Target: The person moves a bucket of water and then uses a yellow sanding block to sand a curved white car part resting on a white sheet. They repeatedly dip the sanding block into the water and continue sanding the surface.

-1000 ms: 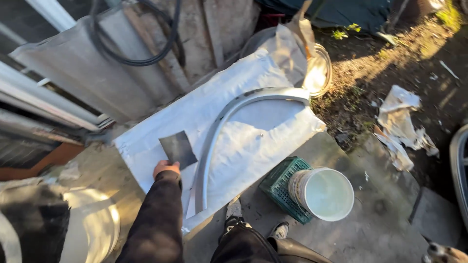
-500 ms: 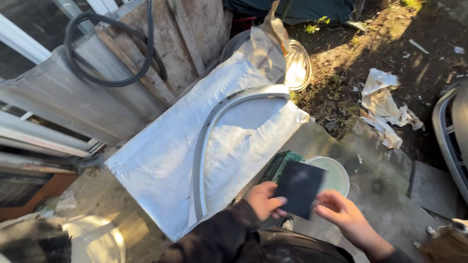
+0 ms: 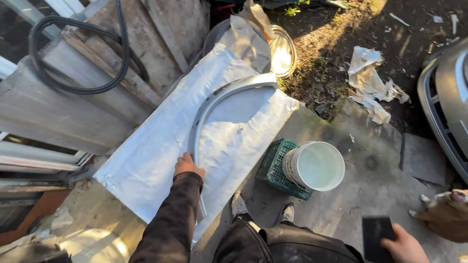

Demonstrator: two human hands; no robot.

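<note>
Two hands work apart: right hand grips a dark sanding sheet low at the frame's corner, while left hand presses flat on the curved grey trim, whose long axis arcs away across the white sheet.

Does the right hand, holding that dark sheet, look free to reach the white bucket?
Probably yes: the right hand is low beside the white bucket, with only bare concrete between them, though it holds a dark sheet.
</note>
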